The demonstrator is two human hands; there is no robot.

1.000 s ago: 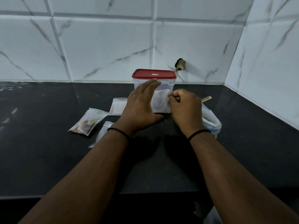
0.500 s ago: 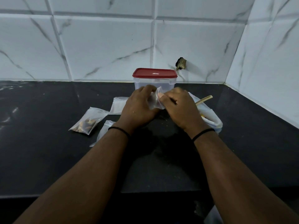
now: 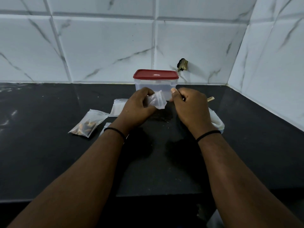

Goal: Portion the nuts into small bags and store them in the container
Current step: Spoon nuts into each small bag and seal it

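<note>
now the left hand [image 3: 138, 107] grips a small bag [image 3: 156, 101], right hand [image 3: 190, 107] curled just beside it.

lid [image 3: 156, 74]: dark red | container [image 3: 166, 90]: clear, frosted | counter [image 3: 49, 153]: black, faint pale flecks | wall tiles [image 3: 105, 50]: white, grey marble veins | small bag [image 3: 156, 102]: translucent white | filled bag [image 3: 88, 123]: translucent, brown contents | wristbands [image 3: 207, 134]: black
</note>
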